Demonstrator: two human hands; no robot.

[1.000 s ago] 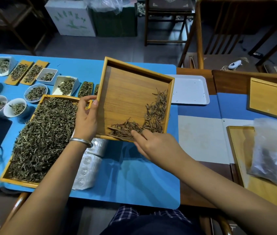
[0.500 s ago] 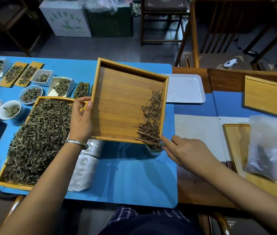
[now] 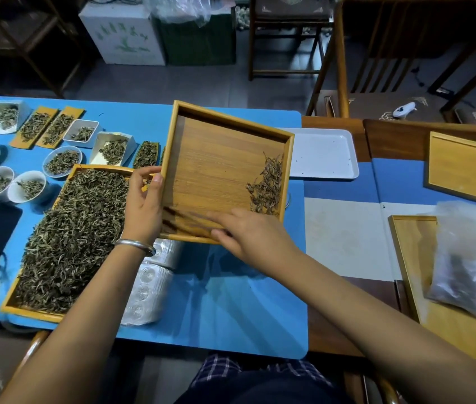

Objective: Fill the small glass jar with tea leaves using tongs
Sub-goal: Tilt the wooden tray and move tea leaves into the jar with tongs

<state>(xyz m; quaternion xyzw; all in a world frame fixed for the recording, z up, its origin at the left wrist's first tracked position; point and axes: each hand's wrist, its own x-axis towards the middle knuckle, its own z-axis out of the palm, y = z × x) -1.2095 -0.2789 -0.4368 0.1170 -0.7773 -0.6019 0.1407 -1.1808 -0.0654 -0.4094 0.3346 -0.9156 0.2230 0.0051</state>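
Observation:
My left hand (image 3: 143, 205) grips the left edge of a square bamboo tray (image 3: 216, 158) and holds it tilted above the blue mat. A small heap of brown tea leaves (image 3: 269, 185) lies against the tray's right wall. My right hand (image 3: 248, 231) is shut on thin wooden tongs (image 3: 184, 221), which are blurred and point left across the tray's near edge, away from the heap. I cannot see the small glass jar; the tray covers the spot beneath its near right corner.
A large bamboo tray of green tea leaves (image 3: 64, 237) lies at the left, with several small dishes of leaves (image 3: 62, 161) behind it. A stack of plastic lids (image 3: 149, 287) lies near. A white tray (image 3: 324, 153), wooden trays (image 3: 464, 170) and a bag of tea (image 3: 464, 275) sit at the right.
My right hand with the tongs swept from the tray's near right corner leftward along its near edge. The leaves have gathered against the right wall, and the jar glimpsed earlier is covered.

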